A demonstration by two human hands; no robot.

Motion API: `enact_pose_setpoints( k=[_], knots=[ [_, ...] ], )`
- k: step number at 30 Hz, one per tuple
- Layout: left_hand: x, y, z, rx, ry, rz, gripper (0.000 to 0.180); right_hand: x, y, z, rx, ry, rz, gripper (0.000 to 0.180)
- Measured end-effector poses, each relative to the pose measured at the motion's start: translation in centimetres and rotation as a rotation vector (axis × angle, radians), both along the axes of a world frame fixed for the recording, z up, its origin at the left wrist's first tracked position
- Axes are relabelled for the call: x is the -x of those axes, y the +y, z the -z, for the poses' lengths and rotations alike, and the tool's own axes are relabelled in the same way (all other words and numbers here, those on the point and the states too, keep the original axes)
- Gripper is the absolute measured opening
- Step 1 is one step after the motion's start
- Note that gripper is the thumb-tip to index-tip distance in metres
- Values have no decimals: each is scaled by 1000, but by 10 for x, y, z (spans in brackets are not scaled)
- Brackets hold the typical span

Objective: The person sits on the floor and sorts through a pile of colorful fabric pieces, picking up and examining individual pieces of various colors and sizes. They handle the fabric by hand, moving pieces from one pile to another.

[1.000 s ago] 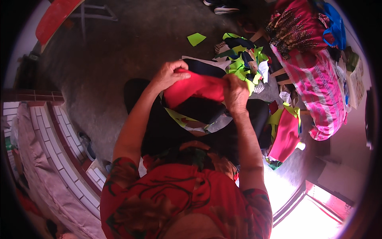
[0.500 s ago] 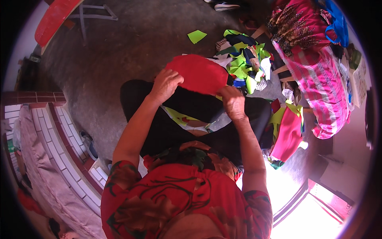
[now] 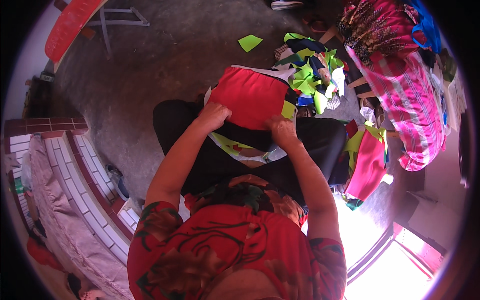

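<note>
A flat piece of red cloth (image 3: 250, 97) lies over a stack of black, white and lime-green fabric pieces on my lap. My left hand (image 3: 215, 116) grips its near left corner, fingers curled over the edge. At the near right corner my right hand (image 3: 281, 129) pinches the same cloth. Below it, a black fabric piece (image 3: 247, 136) and some lime-green cloth (image 3: 227, 145) show between my knees. The fingertips of both hands are partly hidden under the cloth's edge.
A heap of lime-green, navy and white scraps (image 3: 310, 75) lies on the floor ahead to the right. One lime-green scrap (image 3: 250, 42) lies apart. Beside my right knee is a pile with a pink-red piece (image 3: 367, 162). A pink plaid cloth (image 3: 400, 105) drapes at far right.
The red cloth has come down closer and lies flatter over the stack. Both hands have moved nearer to me, the right one also slightly left.
</note>
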State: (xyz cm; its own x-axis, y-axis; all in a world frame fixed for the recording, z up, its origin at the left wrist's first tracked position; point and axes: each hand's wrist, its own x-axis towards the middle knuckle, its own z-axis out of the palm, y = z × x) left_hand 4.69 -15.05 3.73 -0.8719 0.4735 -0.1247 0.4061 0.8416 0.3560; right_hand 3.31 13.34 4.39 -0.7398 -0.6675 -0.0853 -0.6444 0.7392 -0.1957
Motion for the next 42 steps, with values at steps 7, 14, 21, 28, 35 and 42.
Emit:
enact_pose_setpoints(
  k=[7, 14, 21, 28, 35, 42],
  knots=[
    [-5, 2, -6, 14, -131, -51, 14, -7, 1, 3, -67, -62, -58, 15],
    [-4, 1, -13, 63, -396, -31, 9, -9, 3, 0, -27, -171, -57, 19],
    [-3, 2, -11, 84, -394, -44, 11, -8, 3, 5, -62, -245, -33, 14],
    [1, 5, -24, 79, -489, -104, 17, -4, 0, -11, 10, -424, 15, 25],
    [3, 11, -24, -83, -86, -179, 44, 0, -12, -18, 119, -165, 59, 52],
    [11, 15, -3, 96, -59, -135, 103, -13, -16, 2, -3, -99, -35, 95]
  ],
)
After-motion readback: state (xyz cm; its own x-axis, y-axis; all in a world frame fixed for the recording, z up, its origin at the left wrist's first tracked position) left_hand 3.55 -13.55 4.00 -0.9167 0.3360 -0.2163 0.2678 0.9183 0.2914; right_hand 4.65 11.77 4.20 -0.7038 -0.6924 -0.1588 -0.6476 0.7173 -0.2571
